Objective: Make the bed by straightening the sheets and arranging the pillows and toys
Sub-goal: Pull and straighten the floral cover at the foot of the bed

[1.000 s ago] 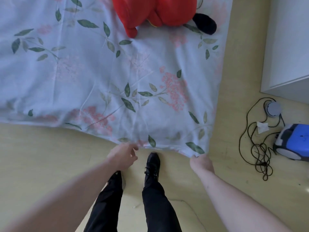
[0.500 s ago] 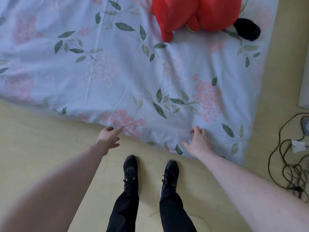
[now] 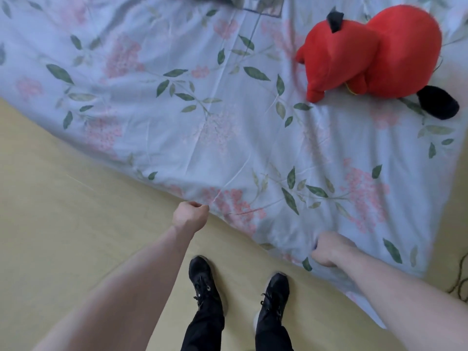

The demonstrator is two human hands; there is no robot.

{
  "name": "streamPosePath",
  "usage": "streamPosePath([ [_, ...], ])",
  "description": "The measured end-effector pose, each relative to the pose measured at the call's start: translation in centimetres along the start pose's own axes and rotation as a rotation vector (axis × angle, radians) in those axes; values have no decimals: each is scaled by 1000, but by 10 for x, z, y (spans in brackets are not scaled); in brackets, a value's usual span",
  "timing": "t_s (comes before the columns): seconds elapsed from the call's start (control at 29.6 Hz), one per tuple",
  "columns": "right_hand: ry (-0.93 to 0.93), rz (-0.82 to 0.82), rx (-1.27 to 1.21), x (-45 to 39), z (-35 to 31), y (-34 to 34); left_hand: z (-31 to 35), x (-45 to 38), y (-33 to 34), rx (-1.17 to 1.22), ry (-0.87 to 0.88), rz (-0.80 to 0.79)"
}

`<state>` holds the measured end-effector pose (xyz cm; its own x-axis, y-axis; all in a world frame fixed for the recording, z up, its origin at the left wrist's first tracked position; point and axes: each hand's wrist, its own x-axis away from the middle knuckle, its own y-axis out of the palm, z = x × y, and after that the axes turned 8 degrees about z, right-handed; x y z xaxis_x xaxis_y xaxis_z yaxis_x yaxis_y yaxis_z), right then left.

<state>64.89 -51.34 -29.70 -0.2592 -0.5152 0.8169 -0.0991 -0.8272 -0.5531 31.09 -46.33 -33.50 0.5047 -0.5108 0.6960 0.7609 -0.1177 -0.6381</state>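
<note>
Both hands have closed since the earlier frame, left hand (image 3: 189,217) and right hand (image 3: 326,252) now gripping the sheet (image 3: 202,127) edge at the floor (image 3: 63,224); straightening is in hand, and next likely calls for an even outward pull.

1. The sheet (image 3: 228,122) my hands grip is thin, matt woven cloth, finely creased, printed with leaves and pink blossoms.
2. The red toy (image 3: 367,54), far right, is soft plush with a matt nap.
3. The floor (image 3: 63,211) looks smooth, faintly sheened.
4. My shoes (image 3: 205,279) are matt black, laced.
</note>
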Motion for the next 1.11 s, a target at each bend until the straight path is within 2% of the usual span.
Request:
streamPosePath([
  [0.17,-302,437,-293,0,-101,-46,3,-36,-45,158,-89,124],
  [0.24,-441,488,-330,-4,-150,-59,4,-55,-62,251,-131,127],
  [0.34,-511,407,-254,-10,-210,-61,3,-81,-79,332,-180,93],
  [0.47,-396,156,17,-7,-251,-34,4,-108,-97,350,-222,59],
  [0.64,-283,15,199,10,-271,-25,4,-133,-126,317,-219,17],
  [0.74,-241,-86,321,16,-293,-62,-3,-148,-155,312,-227,20],
  [0.84,-343,-166,318,15,-325,-113,-8,-166,-186,314,-234,51],
  [0.91,-368,-98,130,13,-347,-138,-7,-180,-209,331,-226,79],
  [0.98,-434,78,-36,12,-373,-155,-7,-192,-234,287,-177,111],
  [1.05,-506,169,-149,18,-386,-160,-8,-193,-247,25,16,132],
  [1.11,-559,163,-131,18,-412,-168,-10,-206,-266,-259,287,162],
])
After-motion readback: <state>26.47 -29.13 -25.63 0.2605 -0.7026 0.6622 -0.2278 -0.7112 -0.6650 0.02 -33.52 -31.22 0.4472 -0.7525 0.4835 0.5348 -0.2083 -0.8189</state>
